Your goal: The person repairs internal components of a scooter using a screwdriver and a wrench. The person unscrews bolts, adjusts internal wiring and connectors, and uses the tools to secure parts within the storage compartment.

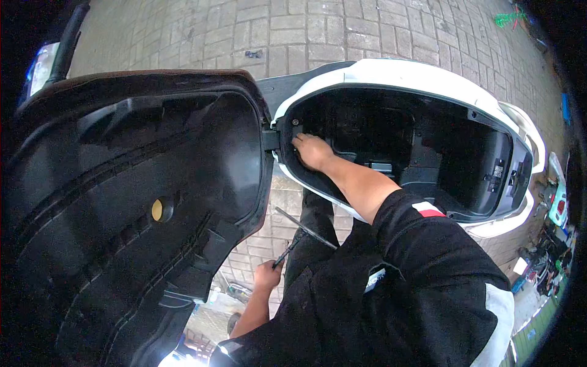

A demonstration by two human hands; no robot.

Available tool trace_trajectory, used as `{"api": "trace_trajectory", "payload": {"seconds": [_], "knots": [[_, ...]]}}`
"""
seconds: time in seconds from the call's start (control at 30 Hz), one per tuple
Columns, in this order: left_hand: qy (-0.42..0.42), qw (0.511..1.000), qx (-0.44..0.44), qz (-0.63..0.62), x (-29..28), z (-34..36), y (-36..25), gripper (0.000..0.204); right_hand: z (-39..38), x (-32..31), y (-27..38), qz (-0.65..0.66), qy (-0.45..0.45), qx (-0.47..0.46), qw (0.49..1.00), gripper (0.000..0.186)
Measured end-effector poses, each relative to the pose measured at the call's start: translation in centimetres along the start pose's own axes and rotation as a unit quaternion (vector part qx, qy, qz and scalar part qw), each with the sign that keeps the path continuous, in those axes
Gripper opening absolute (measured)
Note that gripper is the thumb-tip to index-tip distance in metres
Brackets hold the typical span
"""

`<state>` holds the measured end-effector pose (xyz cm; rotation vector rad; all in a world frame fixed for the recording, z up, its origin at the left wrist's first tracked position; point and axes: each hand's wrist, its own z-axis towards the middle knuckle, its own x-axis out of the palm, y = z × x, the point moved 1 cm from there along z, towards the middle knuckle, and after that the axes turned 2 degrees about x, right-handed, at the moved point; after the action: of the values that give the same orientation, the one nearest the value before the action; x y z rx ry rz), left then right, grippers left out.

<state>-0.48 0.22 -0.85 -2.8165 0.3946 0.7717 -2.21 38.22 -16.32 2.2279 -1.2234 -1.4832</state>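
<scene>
A scooter's seat point(208, 137) stands tipped up on the left, its black underside facing me. Beside it lies the uncovered black storage compartment point(367, 122), framed by white body panels point(391, 70). My right hand point(313, 151) reaches into the compartment's hinge end, fingers curled together against its front wall, just below a bolt point(295, 122). Whatever is between those fingertips is hidden. Lower down, my left hand point(269, 275) is closed round the lower end of a T-handle wrench point(306, 229), whose crossbar points up beside my leg.
The seat hinge point(271, 139) joins seat and body. Grey paving bricks point(293, 37) surround the scooter, with a small dark object point(254, 54) on them. Assorted parts and tools point(541, 263) lie at the right edge. A green item point(507, 19) is at the far right.
</scene>
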Motion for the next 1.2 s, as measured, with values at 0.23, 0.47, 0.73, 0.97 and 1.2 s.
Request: {"api": "trace_trajectory", "payload": {"seconds": [0.23, 0.47, 0.73, 0.97, 1.2], "knots": [[0.028, 0.999, 0.000, 0.028, 1.0, -0.3, 1.8, 0.048, 0.0, 0.3, 1.0, 0.042, -0.048, -0.018, 0.998, 0.035], [0.016, 1.000, 0.008, 0.015, 0.5, 0.4, 0.4, 0.049, 0.0, 0.9, -1.2, 0.083, -0.093, 0.007, 0.992, 0.033], [0.010, 1.000, 0.011, 0.026, 1.1, 1.0, 0.2, 0.049, 0.2, -0.3, -1.1, 0.039, -0.060, 0.012, 0.997, 0.030], [0.046, 0.999, -0.009, -0.008, 1.5, 1.3, 0.9, 0.050, -0.4, -0.6, 0.8, -0.068, -0.028, 0.015, 0.997, 0.037], [0.074, 0.994, 0.065, 0.039, 0.5, 4.5, 1.5, 0.046, -4.2, -8.2, -1.1, 0.023, 0.038, 0.020, 0.999, 0.043]]}}
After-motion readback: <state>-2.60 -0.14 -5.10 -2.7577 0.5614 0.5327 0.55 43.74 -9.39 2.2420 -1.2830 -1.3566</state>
